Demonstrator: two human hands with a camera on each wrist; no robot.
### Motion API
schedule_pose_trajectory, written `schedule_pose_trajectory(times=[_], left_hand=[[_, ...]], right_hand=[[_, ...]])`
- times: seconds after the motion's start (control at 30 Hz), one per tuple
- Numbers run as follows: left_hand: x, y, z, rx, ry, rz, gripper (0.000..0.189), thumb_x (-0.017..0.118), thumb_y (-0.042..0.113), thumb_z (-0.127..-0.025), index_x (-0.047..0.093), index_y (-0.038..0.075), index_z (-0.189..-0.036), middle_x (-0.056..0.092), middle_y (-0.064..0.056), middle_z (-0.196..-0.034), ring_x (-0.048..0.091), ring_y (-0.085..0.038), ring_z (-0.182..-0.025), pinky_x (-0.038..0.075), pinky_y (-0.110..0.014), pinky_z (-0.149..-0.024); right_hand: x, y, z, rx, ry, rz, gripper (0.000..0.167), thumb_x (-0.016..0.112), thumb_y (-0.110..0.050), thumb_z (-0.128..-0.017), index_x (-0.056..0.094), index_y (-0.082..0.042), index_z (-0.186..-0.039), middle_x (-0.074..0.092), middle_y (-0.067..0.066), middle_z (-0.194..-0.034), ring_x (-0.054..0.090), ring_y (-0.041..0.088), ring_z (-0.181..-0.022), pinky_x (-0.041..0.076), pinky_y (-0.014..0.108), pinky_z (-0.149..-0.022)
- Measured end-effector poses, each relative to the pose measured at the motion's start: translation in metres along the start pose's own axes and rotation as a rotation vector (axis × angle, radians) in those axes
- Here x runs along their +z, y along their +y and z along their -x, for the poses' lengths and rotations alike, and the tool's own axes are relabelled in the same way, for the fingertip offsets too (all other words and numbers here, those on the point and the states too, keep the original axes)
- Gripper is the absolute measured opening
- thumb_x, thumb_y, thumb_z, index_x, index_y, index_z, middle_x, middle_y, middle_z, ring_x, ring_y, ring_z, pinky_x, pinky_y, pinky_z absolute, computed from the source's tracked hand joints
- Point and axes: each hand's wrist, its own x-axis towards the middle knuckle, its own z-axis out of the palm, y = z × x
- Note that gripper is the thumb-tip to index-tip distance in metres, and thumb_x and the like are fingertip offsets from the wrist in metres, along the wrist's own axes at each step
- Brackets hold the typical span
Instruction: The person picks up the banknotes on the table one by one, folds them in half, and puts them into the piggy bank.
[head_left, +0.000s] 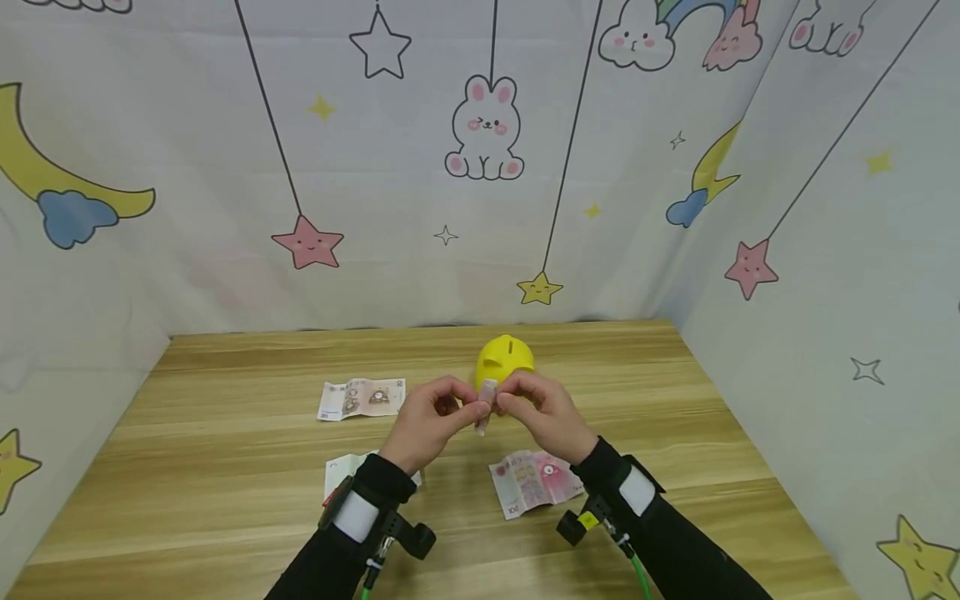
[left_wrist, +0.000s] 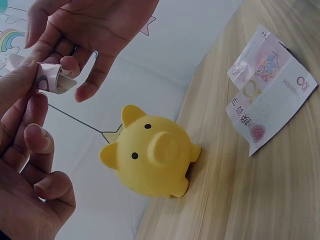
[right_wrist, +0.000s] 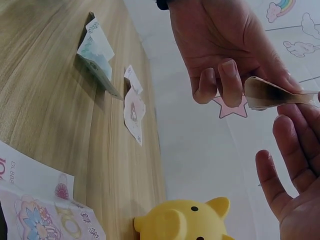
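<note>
Both hands meet in the middle of the head view at a narrow folded banknote (head_left: 486, 402). My left hand (head_left: 433, 421) pinches it between thumb and fingers from the left side. From the right, my right hand (head_left: 546, 408) grips the same note with thumb and fingertips. Seen from the left wrist, the folded banknote (left_wrist: 49, 79) has an open, layered end. In the right wrist view its folded layers (right_wrist: 265, 94) flare apart at one end. Just behind the hands, a yellow piggy bank (left_wrist: 157, 155) stands on the table, partly covered by them in the head view.
A creased pink 100 banknote (head_left: 525, 483) lies near the right forearm. Farther back on the left is a creased 20 note (head_left: 363, 398). A greenish note (right_wrist: 97, 52) is partly under the left wrist in the head view. A printed cloth wall (head_left: 405, 167) closes off the wooden table (head_left: 225, 433).
</note>
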Motion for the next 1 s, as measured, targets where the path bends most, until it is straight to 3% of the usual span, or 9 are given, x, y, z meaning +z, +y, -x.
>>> schedule_pose_trajectory(times=[0.23, 0.77, 1.0], left_hand=[[0.0003, 0.0004, -0.0009, 0.009, 0.016, -0.027, 0.011, 0.08, 0.013, -0.098, 0.073, 0.006, -0.094, 0.065, -0.003, -0.084, 0.05, -0.014, -0.066, 0.039, -0.024, -0.06], [0.001, 0.0052, -0.0015, 0.056, 0.027, -0.141, 0.015, 0.083, 0.017, -0.096, 0.072, 0.01, -0.089, 0.065, 0.001, -0.079, 0.053, -0.015, -0.07, 0.042, -0.024, -0.063], [0.0029, 0.0058, 0.0001, 0.074, 0.038, -0.155, 0.014, 0.083, 0.02, -0.096, 0.072, 0.012, -0.092, 0.065, 0.003, -0.082, 0.054, -0.015, -0.071, 0.042, -0.024, -0.062]], right_hand=[[0.0014, -0.0023, -0.0005, 0.025, 0.017, 0.031, 0.019, 0.065, -0.017, -0.109, 0.072, -0.002, -0.101, 0.071, 0.012, -0.096, 0.062, 0.019, -0.092, 0.054, 0.031, -0.089], [0.0071, 0.0021, -0.0039, 0.038, 0.081, 0.027, 0.017, 0.061, -0.006, -0.108, 0.071, 0.001, -0.096, 0.071, 0.014, -0.094, 0.065, 0.015, -0.091, 0.058, 0.03, -0.087], [0.0098, 0.0041, -0.0055, -0.02, 0.163, 0.059, 0.015, 0.065, -0.004, -0.106, 0.073, -0.001, -0.093, 0.067, 0.019, -0.086, 0.057, 0.015, -0.084, 0.049, 0.026, -0.076]])
